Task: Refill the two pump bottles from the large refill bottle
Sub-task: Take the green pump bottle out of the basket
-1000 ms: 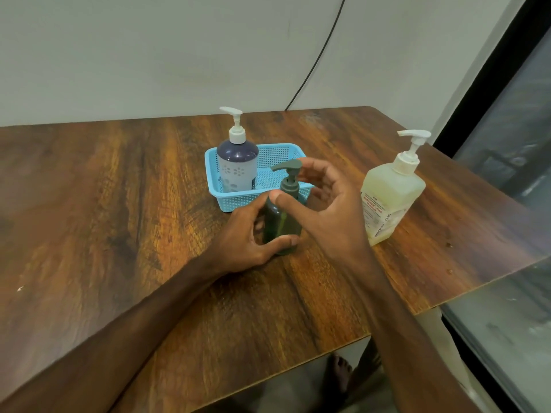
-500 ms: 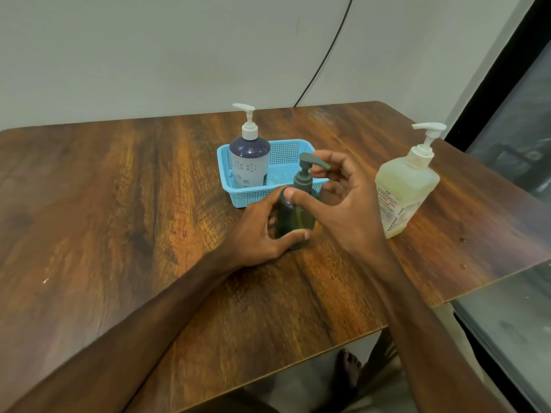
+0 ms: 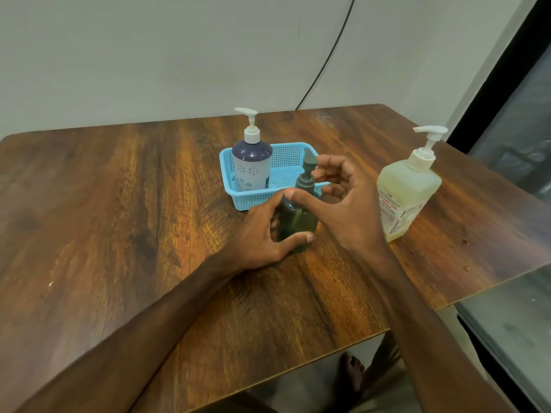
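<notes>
Presently, left hand (image 3: 259, 231) fingers clamp the green pump bottle (image 3: 298, 222) mid-frame, right hand (image 3: 343, 204) fingers pinch its collar (image 3: 305, 183); a slipped twist could topple it.

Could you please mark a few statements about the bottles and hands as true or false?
1. The left hand grips the green pump bottle by its body. True.
2. The green pump bottle stands inside the blue basket. False: it stands on the table, in front of the blue basket.
3. The purple-and-white pump bottle stands in the blue basket. True.
4. The large refill bottle lies on its side. False: it stands upright on the table.
5. The right hand holds the green pump bottle's pump top. True.
</notes>
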Motion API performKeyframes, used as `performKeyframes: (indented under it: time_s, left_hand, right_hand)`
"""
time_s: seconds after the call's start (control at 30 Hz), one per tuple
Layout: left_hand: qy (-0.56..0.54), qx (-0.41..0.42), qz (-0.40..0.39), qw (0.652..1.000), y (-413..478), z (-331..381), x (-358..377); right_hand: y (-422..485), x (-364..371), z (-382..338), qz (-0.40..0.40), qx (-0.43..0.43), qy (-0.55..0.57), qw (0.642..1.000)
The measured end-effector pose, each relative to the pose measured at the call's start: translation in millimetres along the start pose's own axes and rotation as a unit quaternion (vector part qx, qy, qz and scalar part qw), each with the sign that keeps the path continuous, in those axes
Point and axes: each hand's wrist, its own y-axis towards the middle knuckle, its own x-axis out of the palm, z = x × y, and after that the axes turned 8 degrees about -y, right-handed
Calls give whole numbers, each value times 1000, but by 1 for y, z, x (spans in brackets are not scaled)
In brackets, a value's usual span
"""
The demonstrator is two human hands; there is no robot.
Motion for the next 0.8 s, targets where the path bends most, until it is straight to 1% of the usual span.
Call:
performKeyframes:
  time_s: [0.07,0.1,0.23,0.27,0.33,0.4,0.47,0.53,0.6,0.7,0.73,0.8]
  left_hand:
    - [1,-3,4,1000,0,1,0]
    - [0,0,6,1000,0,-1,0]
    - [-8,6,5,1000,0,-4,0]
    - [-10,5,4,1000,0,-3,0]
    - [-8,7,3,1000,0,-2,0]
    - [-4,4,-2,1000,1,-2,-1]
    - [-3,-9,-6,1000,1,-2,-2]
    - [-6,-16,-6,1000,0,-1,-2]
    - [-10,-8,-5,1000,1,-2,-1]
    - [-20,6,1,1000,1,-3,0]
    - [-21,8,3,1000,1,-3,0]
    - [-14,13,2,1000,1,-3,0]
  right_hand:
    - [-1,3,0,11,0,11,1000]
    - [-1,3,1,2,1,24,1000]
    - [-6,-5,11,-110,21,98,989]
    - [-6,-7,12,-124,25,99,987]
    - [-5,-6,10,-107,13,49,993]
    - [-4,-2,4,-51,-1,2,999]
    - [-2,2,-1,1,-5,-4,1000]
    - [-1,4,-1,23,-4,-7,1000]
    - [0,4,2,4,-8,0,1000]
    - [-3,0,6,-69,-6,51,996]
    - [-4,-1,7,-80,-6,44,996]
    - [-5,0,6,-68,-6,-8,998]
